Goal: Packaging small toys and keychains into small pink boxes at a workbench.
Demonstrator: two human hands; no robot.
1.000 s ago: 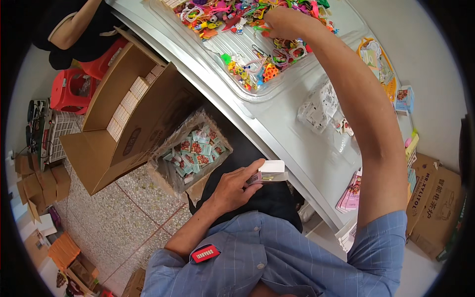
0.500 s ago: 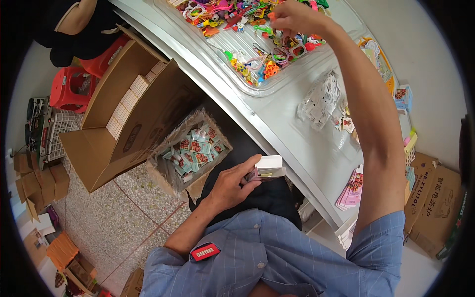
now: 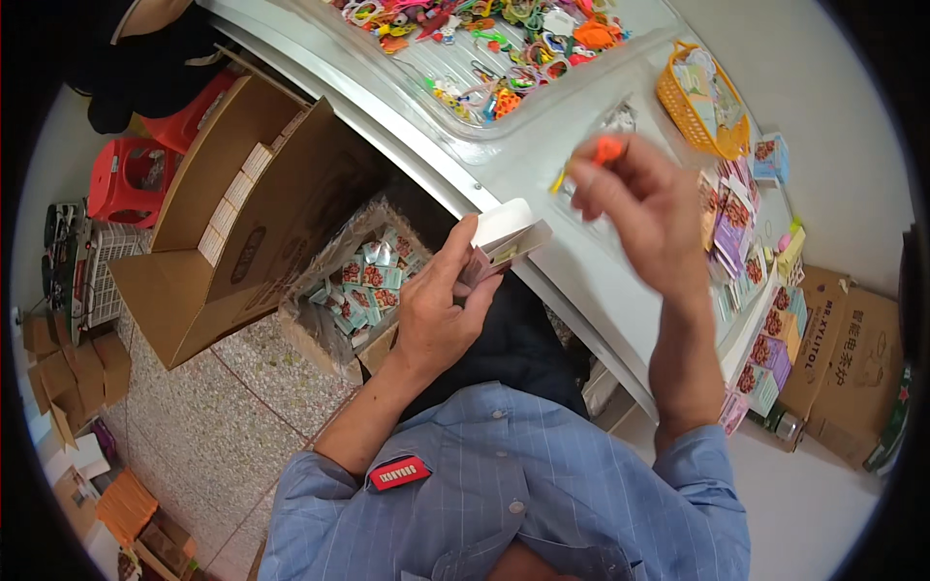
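Note:
A small paper box [image 3: 506, 230] with its white flap raised is gripped by my left hand [image 3: 434, 312], fingers along one side and thumb along the other. Something pale shows inside the box's open end. Above the table, to the right of the box, my right hand [image 3: 641, 215] pinches a small orange and yellow plastic trinket [image 3: 607, 148]; blur hides its exact shape. Beyond both hands, a clear plastic tray [image 3: 448, 66] holds many colourful plastic trinkets [image 3: 591, 35]. Under the right hand lies a partly hidden clear plastic bag [image 3: 620, 116].
A yellow basket [image 3: 668, 92] and stacks of printed flat cartons [image 3: 733, 218] stand on the table's right. Left of my lap are a lined carton with green packets [image 3: 373, 281] and a tall cardboard box [image 3: 257, 218]. A red stool [image 3: 121, 184] stands farther left.
My right hand has come back from the tray toward the box with the orange and yellow trinket. My left hand has raised the box slightly and tilted it. The view has shifted.

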